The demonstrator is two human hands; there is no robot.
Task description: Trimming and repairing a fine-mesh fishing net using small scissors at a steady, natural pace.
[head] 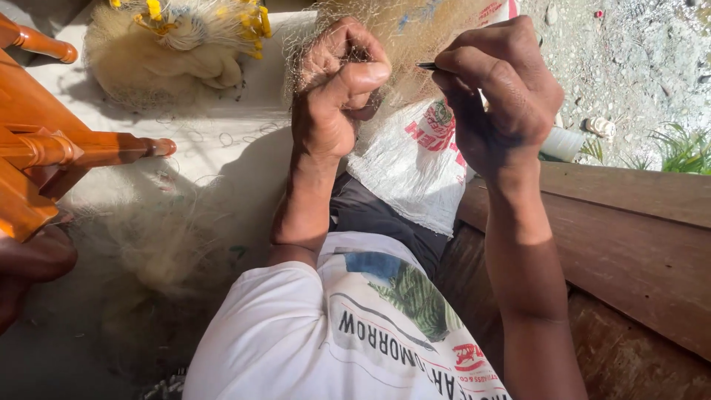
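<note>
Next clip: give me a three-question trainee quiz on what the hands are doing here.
1. True or false: the left hand is clenched on the fine net.
2. What does the right hand pinch? A) scissors B) thin dark tool C) rope
3. What colour are the floats on the bundled net at top left?

Key: 1 true; 2 B; 3 yellow.

I see an outdoor net-mending spot beside a home, sunlit concrete floor point(244, 141), heaped pale fishing net with yellow floats point(178, 44), turned wooden chair point(44, 148), rough plank ledge point(637, 222), gravel ground with grass tufts point(629, 67) beyond, woven plastic sack point(415, 163) nearby
</note>
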